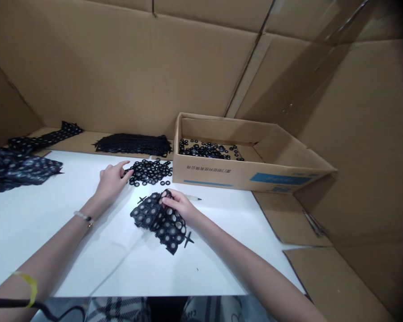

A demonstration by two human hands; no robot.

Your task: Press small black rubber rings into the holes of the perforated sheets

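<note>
The person's right hand (177, 207) has its grip pressed together, thumb and fingers pinching the upper edge of a black perforated rubber sheet set with grey discs (156, 222), which lies on the white surface (228, 255) directly in front of the person. The person's left hand (112, 182) rests on the surface with its grip loosely spread and holding nothing, its fingertips just beside a loose heap of small black rubber rings (150, 172). Two small black cross-shaped rubber scraps (188, 239) lie against the sheet's edges, and a slim white pen with a dark tip (193, 197) lies just beyond the right hand. Farther back, an open brown cardboard box (255, 179) holds more black rings (204, 150), and a flat pile of black rubber strips (132, 144) lies on a cardboard ledge beside it. The step in hand appears to be working at the sheet's edge, and the next move seems to call for the free left hand to steady the sheet against the pinch.
</note>
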